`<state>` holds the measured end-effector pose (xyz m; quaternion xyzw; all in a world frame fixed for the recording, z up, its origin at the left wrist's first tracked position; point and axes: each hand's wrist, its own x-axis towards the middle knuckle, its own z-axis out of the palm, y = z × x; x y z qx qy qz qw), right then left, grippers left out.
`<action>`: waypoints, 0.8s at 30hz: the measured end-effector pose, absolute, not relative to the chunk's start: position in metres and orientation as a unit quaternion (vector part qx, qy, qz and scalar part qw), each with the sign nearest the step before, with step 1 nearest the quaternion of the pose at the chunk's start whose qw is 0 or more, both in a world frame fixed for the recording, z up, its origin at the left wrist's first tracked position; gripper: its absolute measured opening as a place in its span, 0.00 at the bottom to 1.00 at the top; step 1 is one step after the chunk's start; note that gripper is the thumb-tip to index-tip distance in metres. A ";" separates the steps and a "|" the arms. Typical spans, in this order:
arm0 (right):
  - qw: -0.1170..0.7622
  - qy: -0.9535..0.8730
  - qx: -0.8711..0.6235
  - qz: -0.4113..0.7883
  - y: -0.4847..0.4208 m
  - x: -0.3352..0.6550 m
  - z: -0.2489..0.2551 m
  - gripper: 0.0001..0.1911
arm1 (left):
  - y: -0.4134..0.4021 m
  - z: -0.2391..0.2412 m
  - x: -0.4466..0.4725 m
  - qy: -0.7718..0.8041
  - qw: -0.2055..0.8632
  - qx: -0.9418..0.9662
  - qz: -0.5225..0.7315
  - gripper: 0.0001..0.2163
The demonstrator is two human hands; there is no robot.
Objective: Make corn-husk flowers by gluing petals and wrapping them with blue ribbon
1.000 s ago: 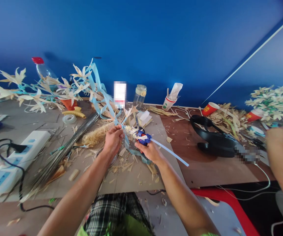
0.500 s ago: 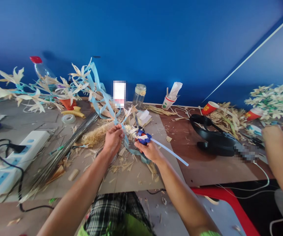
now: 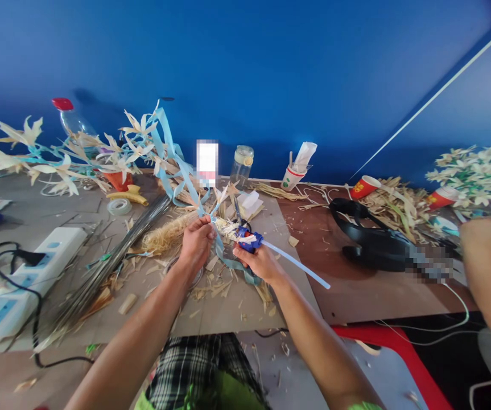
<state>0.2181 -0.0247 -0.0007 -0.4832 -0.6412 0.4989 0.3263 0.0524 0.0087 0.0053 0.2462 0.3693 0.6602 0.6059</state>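
Note:
My left hand (image 3: 196,244) is closed around the stem of a branch of pale straw flowers (image 3: 100,156) wrapped in light blue ribbon (image 3: 172,154). The branch runs up and to the left over the table. My right hand (image 3: 261,263) grips a small blue glue gun (image 3: 248,239) with a pale glue stick (image 3: 298,265) jutting out to the right. The gun's nose points at the stem just beside my left hand's fingers. Straw scraps (image 3: 217,287) lie under both hands on a grey board (image 3: 228,307).
A white power strip (image 3: 23,273) with black cables and a bundle of thin wires (image 3: 108,265) lie at left. A glass jar (image 3: 242,165), paper cups (image 3: 292,177) and a black headset (image 3: 368,242) stand behind. Another person's arm (image 3: 486,273) works at right near more flowers (image 3: 475,176).
My hands hold almost still on the stem and glue gun. The other person's hand at right has shifted slightly.

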 end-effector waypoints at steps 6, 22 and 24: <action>0.339 -0.649 -0.511 0.449 -0.023 0.216 -0.006 0.17 | 0.009 0.005 0.053 0.370 0.607 0.250 0.657 0.07; 0.339 -0.643 -0.494 0.477 -0.025 0.219 -0.002 0.17 | 0.009 0.006 0.052 0.370 0.615 0.243 0.653 0.08; 0.337 -0.648 -0.491 0.474 -0.025 0.218 -0.003 0.17 | 0.008 0.006 0.053 0.365 0.614 0.250 0.653 0.08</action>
